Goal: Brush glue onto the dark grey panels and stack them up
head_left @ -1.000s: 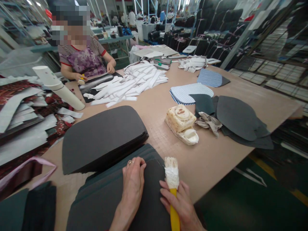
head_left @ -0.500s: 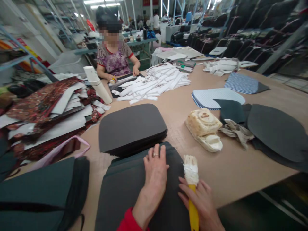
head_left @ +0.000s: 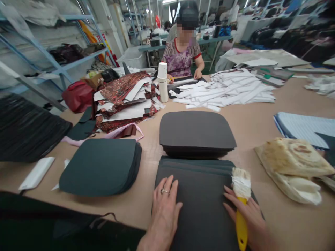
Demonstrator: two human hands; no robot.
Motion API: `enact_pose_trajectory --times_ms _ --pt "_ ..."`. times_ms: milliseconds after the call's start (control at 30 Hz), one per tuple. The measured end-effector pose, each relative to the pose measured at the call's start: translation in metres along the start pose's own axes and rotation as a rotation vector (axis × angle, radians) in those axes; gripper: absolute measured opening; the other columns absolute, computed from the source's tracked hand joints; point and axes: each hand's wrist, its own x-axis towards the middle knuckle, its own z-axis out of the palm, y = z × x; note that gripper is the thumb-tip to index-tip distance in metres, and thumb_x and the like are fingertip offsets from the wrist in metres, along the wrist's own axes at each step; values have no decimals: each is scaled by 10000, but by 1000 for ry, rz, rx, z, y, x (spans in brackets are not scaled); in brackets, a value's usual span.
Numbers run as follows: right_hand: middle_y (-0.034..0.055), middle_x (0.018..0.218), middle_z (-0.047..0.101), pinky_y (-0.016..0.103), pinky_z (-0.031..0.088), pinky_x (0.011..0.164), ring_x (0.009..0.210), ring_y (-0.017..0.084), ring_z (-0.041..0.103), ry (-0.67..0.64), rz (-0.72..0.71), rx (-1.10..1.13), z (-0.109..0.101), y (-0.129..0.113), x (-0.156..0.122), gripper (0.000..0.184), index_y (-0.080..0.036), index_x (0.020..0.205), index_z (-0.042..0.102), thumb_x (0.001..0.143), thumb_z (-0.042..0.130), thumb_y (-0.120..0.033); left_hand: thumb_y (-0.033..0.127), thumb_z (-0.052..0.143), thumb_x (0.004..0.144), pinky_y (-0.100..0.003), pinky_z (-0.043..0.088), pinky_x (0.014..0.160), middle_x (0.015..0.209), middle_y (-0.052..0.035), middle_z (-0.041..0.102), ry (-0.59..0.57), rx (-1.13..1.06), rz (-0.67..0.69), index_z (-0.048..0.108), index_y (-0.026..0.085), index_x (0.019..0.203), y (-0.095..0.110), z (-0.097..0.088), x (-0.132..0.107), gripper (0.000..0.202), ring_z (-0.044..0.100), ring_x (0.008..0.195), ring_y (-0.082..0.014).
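Note:
My left hand [head_left: 164, 209] lies with its fingers stretched out on the left side of a stack of dark panels [head_left: 201, 205], fanned at the far edge. A ring shows on one finger. At the stack's right side, my right hand [head_left: 248, 216] holds a paintbrush [head_left: 241, 202] with a yellow handle, its whitish, coated bristles pointing away from me. The fingertips of that hand rest on or close to the panels. Just beyond lies a second stack of dark grey rounded panels [head_left: 196, 130]. A dark green stack [head_left: 99, 167] sits to the left.
A lumpy, cream-coated container [head_left: 293, 164] stands at right, near striped blue fabric pieces [head_left: 309, 127]. Across the table [head_left: 146, 157] a person [head_left: 180, 57] works by white strips [head_left: 230, 89]. A pale bottle [head_left: 162, 83] and patterned red pieces [head_left: 123, 89] stand back left.
The view has swung left, so the table's things sit farther right. My left hand has shifted from the stack's middle to its left side. The brush stays in my right hand.

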Motion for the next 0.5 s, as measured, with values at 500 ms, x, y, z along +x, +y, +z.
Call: enact_pose_trajectory --times_ms 500 --pt "93 1086 659 447 460 905 1046 270 605 -95 59 -54 -1 5 -8 251 -210 997 597 850 500 -389 138 501 810 -521 361 1057 1462 -128 311 16 -43 166 374 137 1353 -9 16 6 558 256 1351 -304"
